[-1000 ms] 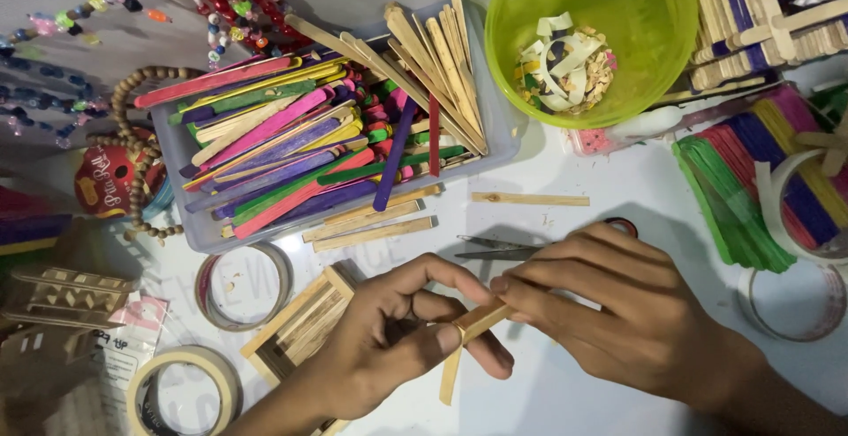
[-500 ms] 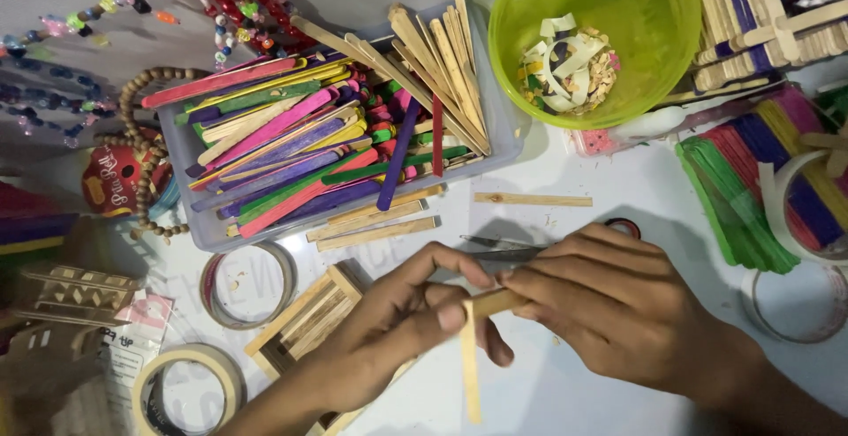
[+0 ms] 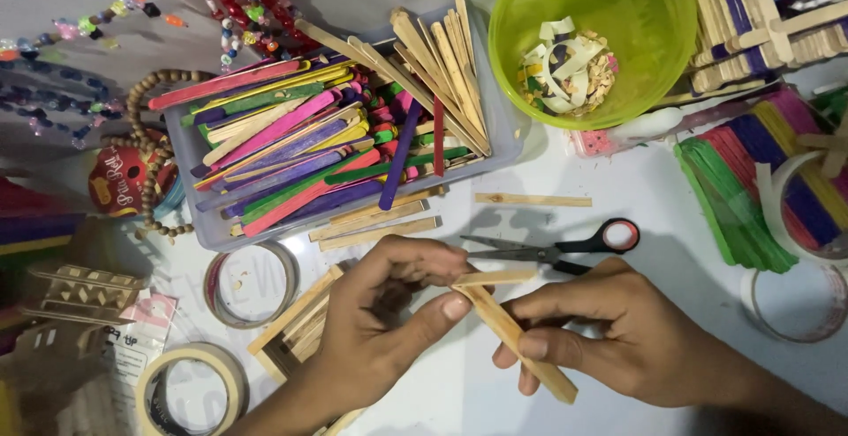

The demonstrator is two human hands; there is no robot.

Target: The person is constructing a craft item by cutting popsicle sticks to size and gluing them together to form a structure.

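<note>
Two plain wooden sticks (image 3: 512, 334) meet at one end and make a pointy corner near the middle of the white table (image 3: 618, 180), close to the near edge. One stick slants down to the right. The other, shorter one lies almost flat and points right.

The left hand (image 3: 389, 321) pinches the corner where the sticks meet, thumb under and fingers curled over the top. The right hand (image 3: 627, 330) is closed around the slanted stick, with its fingers wrapped on it near the middle.

Just behind the hands lie scissors (image 3: 552, 249) with black and red handles, blades pointing left. A bit farther back, one thin wooden strip (image 3: 533, 199) lies alone on the table.

Under the left hand is a small square frame of plain sticks (image 3: 300, 321). To its left is a clear tape roll (image 3: 252, 284), and nearer, a tan tape roll (image 3: 190, 392).

At the far left sits a grey box (image 3: 508, 127) full of sticks in pink, purple, green, yellow and plain wood. Strings of beads (image 3: 132, 109) lie left of the box.

At the far right is a bright green bowl (image 3: 654, 56) with paper scraps in it. On the right side lies a mat of coloured sticks (image 3: 751, 180), with stacks of sticks behind it.
</note>
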